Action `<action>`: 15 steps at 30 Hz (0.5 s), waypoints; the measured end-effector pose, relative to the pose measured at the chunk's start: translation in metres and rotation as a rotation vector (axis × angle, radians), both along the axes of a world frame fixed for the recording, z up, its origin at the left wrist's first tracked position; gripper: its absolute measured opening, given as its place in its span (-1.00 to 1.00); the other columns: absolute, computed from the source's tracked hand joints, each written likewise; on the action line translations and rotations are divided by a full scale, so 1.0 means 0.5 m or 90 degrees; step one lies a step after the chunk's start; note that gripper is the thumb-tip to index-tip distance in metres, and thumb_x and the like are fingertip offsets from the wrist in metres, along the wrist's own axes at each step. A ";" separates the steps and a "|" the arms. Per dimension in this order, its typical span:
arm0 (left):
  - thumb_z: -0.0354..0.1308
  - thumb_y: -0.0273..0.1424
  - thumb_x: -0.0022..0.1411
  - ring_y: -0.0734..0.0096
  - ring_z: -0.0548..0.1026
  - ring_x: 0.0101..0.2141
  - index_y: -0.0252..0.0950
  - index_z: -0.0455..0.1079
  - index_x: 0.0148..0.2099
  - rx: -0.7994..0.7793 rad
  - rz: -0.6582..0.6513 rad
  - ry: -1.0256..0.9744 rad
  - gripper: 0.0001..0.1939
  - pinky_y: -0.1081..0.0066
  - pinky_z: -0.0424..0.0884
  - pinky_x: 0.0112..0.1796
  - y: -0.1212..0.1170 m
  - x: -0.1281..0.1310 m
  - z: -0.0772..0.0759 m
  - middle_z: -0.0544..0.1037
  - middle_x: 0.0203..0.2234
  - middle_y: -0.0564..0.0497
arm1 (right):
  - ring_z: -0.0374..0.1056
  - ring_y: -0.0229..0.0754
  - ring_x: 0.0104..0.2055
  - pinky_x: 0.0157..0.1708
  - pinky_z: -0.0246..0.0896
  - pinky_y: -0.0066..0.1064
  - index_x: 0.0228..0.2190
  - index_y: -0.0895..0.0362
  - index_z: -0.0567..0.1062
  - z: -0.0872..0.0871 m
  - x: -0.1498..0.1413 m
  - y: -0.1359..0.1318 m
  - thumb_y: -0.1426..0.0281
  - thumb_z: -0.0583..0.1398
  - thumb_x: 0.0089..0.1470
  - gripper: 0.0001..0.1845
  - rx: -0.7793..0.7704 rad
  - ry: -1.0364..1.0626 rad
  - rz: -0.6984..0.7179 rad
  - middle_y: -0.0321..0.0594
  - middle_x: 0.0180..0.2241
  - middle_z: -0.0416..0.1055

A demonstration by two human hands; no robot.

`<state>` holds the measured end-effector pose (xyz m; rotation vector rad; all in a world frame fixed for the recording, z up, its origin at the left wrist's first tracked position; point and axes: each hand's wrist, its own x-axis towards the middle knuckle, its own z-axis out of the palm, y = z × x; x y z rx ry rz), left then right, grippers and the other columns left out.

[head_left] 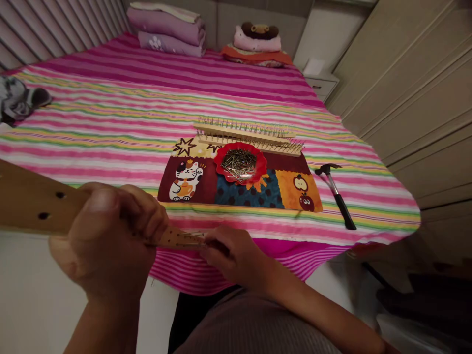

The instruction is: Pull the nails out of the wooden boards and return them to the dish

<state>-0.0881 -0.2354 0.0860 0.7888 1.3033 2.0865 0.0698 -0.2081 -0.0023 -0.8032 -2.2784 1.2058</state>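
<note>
My left hand [110,231] is closed around a long wooden strip [33,204] drilled with holes, held close to the camera and pointing right. At the strip's right end, my right hand [232,253] pinches thin metal nails [191,238] stuck in the wood. On the bed ahead lies a patchwork cloth [191,184] bearing a red dish [240,164] full of nails. Behind the dish lie two wooden strips [247,135] studded with upright nails.
A black-handled hammer [337,194] lies on the striped bedspread [110,118] right of the cloth. Folded purple bedding [169,29] and a plush toy on pillows [258,42] sit at the far end. A grey garment [18,98] lies at the left. Cabinets [416,88] stand on the right.
</note>
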 end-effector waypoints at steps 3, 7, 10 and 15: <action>-0.08 -0.50 -0.03 0.50 0.06 -0.81 -0.26 0.18 -0.70 0.003 0.016 0.004 -0.75 0.44 0.00 -0.83 -0.001 0.004 -0.001 0.14 -0.80 0.10 | 0.26 -0.28 -0.41 -0.41 0.06 -0.47 -0.41 0.16 0.42 0.001 -0.005 -0.002 0.46 0.04 0.12 -0.83 0.041 0.010 -0.004 -0.25 -0.45 0.39; -0.09 -0.51 -0.08 0.51 0.04 -0.81 -0.26 0.15 -0.73 -0.022 0.048 -0.023 -0.76 0.44 -0.02 -0.82 0.001 0.014 0.003 0.12 -0.81 0.09 | 0.16 -0.32 -0.50 -0.50 -0.03 -0.49 -0.54 0.14 0.34 -0.016 -0.006 0.001 0.44 0.01 0.14 -0.76 0.038 0.000 0.003 -0.32 -0.55 0.27; -0.02 -0.49 -0.08 0.50 0.05 -0.82 -0.26 0.13 -0.71 -0.021 0.047 -0.013 -0.77 0.43 -0.02 -0.82 0.004 0.018 0.006 0.13 -0.82 0.10 | 0.09 -0.35 -0.55 -0.54 -0.11 -0.50 -0.59 0.13 0.26 -0.023 -0.008 -0.001 0.45 0.01 0.12 -0.75 0.010 0.028 -0.008 -0.38 -0.60 0.18; -0.03 -0.50 -0.02 0.52 0.05 -0.80 -0.27 0.09 -0.69 -0.037 0.050 -0.038 -0.75 0.45 -0.02 -0.80 0.004 0.019 0.006 0.13 -0.81 0.10 | 0.08 -0.37 -0.56 -0.55 -0.15 -0.50 -0.62 0.13 0.22 -0.025 -0.010 -0.007 0.46 0.01 0.10 -0.73 -0.041 0.048 -0.035 -0.41 -0.62 0.14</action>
